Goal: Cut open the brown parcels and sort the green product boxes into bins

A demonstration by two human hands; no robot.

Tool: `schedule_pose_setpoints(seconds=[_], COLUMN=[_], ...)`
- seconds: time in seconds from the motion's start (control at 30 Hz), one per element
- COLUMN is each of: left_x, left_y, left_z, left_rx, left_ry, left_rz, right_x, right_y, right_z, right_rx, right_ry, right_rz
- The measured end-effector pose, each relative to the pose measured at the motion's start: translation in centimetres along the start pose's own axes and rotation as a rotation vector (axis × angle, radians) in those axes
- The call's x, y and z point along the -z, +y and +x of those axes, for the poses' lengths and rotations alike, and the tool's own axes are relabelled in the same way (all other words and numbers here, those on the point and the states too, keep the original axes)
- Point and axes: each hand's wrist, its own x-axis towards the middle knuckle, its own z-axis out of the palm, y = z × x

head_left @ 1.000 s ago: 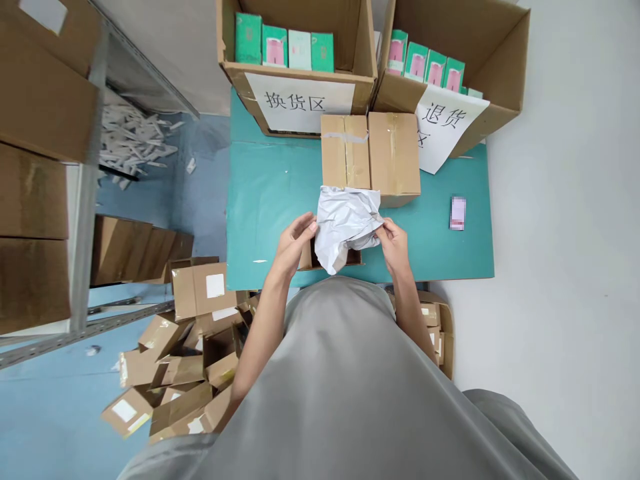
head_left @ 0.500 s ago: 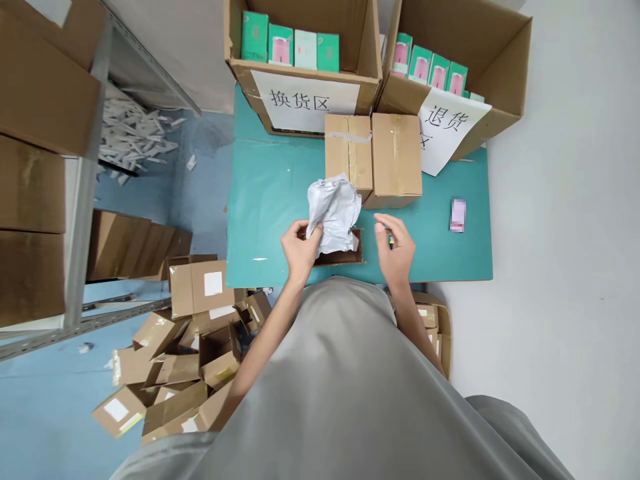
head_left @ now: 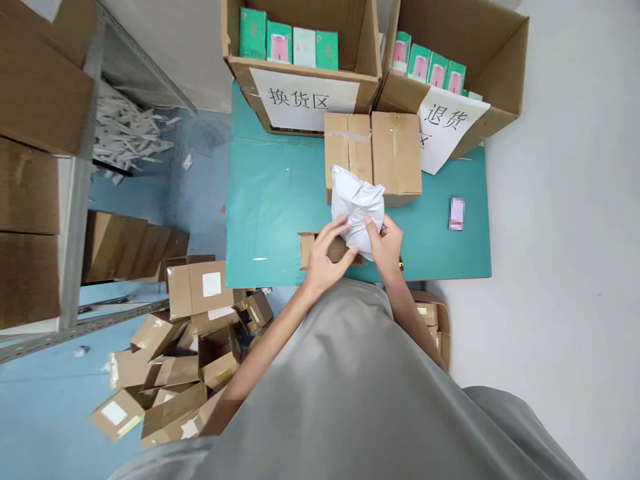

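A crumpled white plastic mailing bag (head_left: 358, 200) is held above the front of the table. My right hand (head_left: 386, 247) grips its lower right side, thumb on the face turned to me. At the bag's lower left edge is my left hand (head_left: 325, 260), its fingers and thumb spread apart, the fingertips at or close to the plastic. Below the bag and partly behind my left hand stands a small open cardboard box (head_left: 307, 251). What the bag contains, if anything, is hidden.
Two closed cartons (head_left: 396, 150) stand just behind the bag on the green table (head_left: 270, 200). Behind them are two large open boxes (head_left: 305, 73) with green packs and paper signs. A pink item (head_left: 457, 213) lies right. Discarded cartons (head_left: 185, 367) heap beside a metal shelf (head_left: 80, 200).
The bag has moved right, off the small box. My right hand, empty before, now grips it; my left hand has loosened its pinch and spread its fingers.
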Motion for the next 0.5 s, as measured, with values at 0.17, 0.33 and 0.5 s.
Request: schedule_pose_setpoints(seconds=[0.17, 0.33, 0.5], left_x=[3.2, 4.3, 3.0], left_y=[-3.1, -3.4, -1.7], left_z=[1.5, 2.2, 2.0], left_rx=[0.240, 0.485, 0.664], left_ry=[0.152, -0.043, 0.019], left_rz=[-0.242, -0.500, -0.545], right_x=[2.3, 2.9, 2.5], right_y=[-0.2, 0.3, 1.3], right_z=[1.1, 1.2, 1.6], right_rx=[-0.149, -0.246, -0.233], right_ry=[-0.022, -0.080, -0.110], right_rz=[0.315, 0.411, 0.346])
